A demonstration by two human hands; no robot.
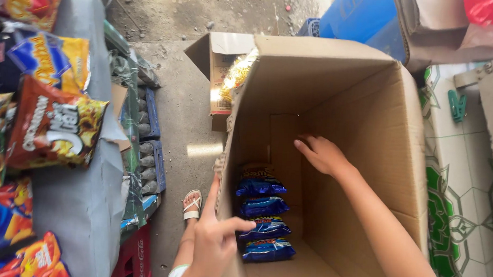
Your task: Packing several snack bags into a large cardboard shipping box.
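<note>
A large open cardboard box (374, 124) stands in front of me. A row of several blue snack packets (263, 216) stands along its left inner wall. My right hand (320, 153) reaches down inside the box with fingers spread, holding nothing, just above and right of the packets. Resting on the box's left edge is my left hand (214, 240), thumb up and index finger pointing in toward the packets.
Bagged snacks (51, 125) in red, orange and blue lie on a grey-covered surface at left. A smaller open carton (222, 67) sits behind the box. A crate of bottles (148, 149) and my sandalled foot (191, 205) are on the concrete floor. Tiled counter (463, 188) at right.
</note>
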